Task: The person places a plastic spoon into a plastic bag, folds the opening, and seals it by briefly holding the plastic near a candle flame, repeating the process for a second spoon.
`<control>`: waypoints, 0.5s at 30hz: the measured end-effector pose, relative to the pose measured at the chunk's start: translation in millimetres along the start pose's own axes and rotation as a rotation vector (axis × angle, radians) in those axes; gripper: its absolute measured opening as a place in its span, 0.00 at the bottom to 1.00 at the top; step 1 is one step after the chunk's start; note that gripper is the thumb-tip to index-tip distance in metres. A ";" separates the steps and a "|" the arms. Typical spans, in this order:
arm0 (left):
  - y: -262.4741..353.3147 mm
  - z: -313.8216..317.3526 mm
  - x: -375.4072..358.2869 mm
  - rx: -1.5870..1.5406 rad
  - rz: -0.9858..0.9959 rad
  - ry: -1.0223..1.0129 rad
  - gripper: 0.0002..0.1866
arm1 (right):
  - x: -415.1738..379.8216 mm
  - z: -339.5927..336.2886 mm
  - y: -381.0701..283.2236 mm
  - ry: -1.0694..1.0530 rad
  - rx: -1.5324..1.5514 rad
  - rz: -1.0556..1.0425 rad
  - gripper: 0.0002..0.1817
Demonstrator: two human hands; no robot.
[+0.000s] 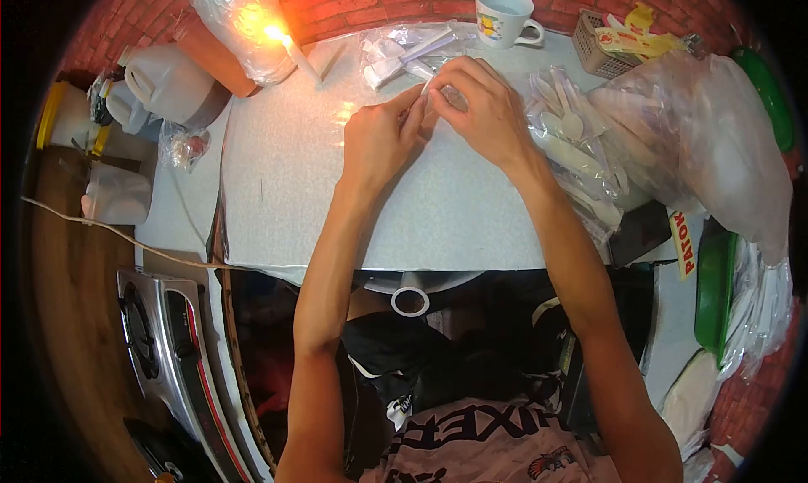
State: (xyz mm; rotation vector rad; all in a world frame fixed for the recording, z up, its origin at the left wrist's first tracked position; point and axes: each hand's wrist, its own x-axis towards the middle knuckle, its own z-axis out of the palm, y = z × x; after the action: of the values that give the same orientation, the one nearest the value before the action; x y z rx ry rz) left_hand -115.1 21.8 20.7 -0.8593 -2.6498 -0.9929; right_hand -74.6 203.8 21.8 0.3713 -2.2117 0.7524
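Note:
Both hands meet over the back middle of the white table [278, 188]. My left hand [383, 138] has its fingers pressed together at a small pale item [427, 87]. On the other side of it, my right hand [475, 104] pinches the same item between thumb and fingers. What the item is cannot be made out. Just behind the hands lie plastic-wrapped white utensils [404, 55]. To the right of my right hand are clear bags with plastic spoons [572, 127]. A lit candle [300, 61] stands tilted to the left of the hands.
A floral mug [502, 16] and a small basket [593, 45] are at the back. Large plastic bags [715, 130] and a dark flat object [640, 233] lie right. At left are jugs [177, 83], a clear container [118, 194], a cord [109, 229] and a gas stove [181, 340].

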 end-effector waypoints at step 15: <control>11.3 -10.8 -3.3 0.052 -0.047 0.057 0.19 | 0.5 5.2 -3.2 0.051 0.122 0.141 0.05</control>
State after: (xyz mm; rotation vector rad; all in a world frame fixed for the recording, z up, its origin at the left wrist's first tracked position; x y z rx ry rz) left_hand -106.2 20.2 33.9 -0.7494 -2.6465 -0.9406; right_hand -76.5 198.1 20.7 0.2551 -2.1668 0.9659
